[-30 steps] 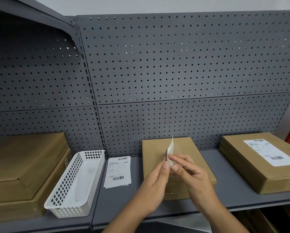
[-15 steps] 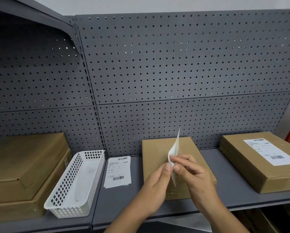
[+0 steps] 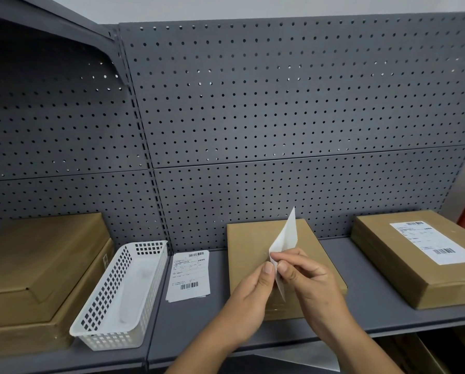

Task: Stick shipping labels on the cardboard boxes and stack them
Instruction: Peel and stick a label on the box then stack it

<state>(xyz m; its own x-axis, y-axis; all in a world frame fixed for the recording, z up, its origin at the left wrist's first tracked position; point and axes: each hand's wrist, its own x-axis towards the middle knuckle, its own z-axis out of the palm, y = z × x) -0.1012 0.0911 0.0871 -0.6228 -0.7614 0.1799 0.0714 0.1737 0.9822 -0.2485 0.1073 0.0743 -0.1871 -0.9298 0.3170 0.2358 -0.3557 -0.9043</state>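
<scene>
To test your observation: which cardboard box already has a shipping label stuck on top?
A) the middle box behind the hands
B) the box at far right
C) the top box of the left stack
B: the far-right box bears a white barcoded label flat on its top.

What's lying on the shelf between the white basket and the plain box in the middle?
A small pile of printed shipping labels, flat on the grey shelf, close beside the white basket and apart from the middle box. The head view shows it.
</scene>
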